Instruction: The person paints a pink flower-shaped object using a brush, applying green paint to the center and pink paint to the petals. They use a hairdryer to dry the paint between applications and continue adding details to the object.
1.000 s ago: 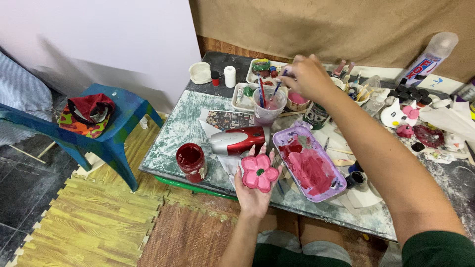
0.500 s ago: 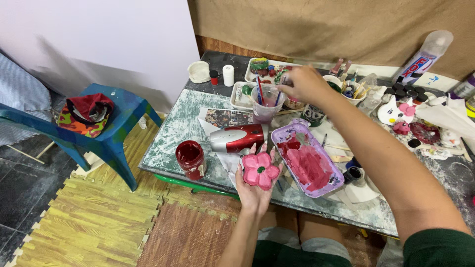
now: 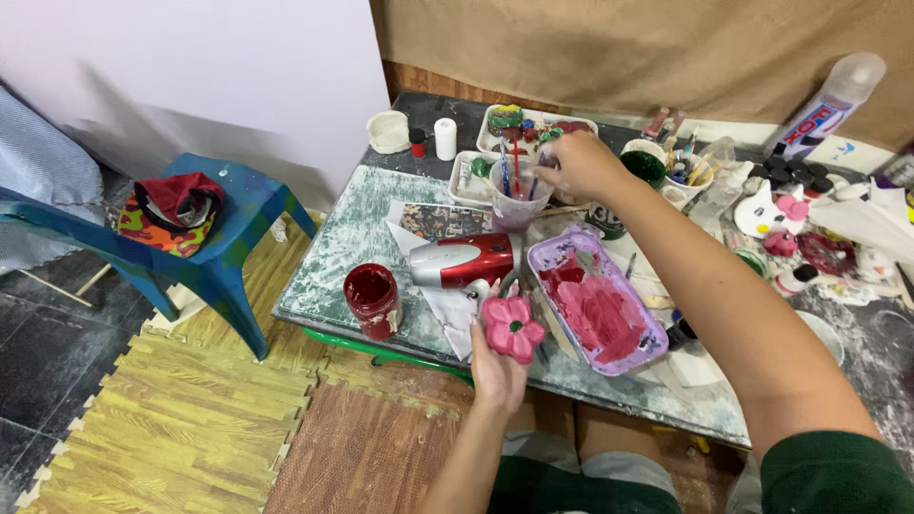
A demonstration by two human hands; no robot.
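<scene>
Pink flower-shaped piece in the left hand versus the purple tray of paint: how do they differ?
The pink flower-shaped piece is small, lobed and held up in the left hand; the purple rectangular paint tray is larger, open and lies flat on the table. The flower is evenly pink; the tray holds smeared paint. Both show pinkish-red colour.

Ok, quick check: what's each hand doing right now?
Left hand: closed around the pink flower piece, held palm-up.
Right hand: fingers pinched at the brushes in the clear cup; whether it grips one cannot be told.

Chair [image 3: 224, 249] at frame left of table [image 3: 333, 276]. Jar [image 3: 372, 299], hair dryer [image 3: 466, 261], tray [image 3: 598, 303] run left to right along table's near edge. Brush cup [image 3: 515, 200] lies behind hair dryer.
</scene>
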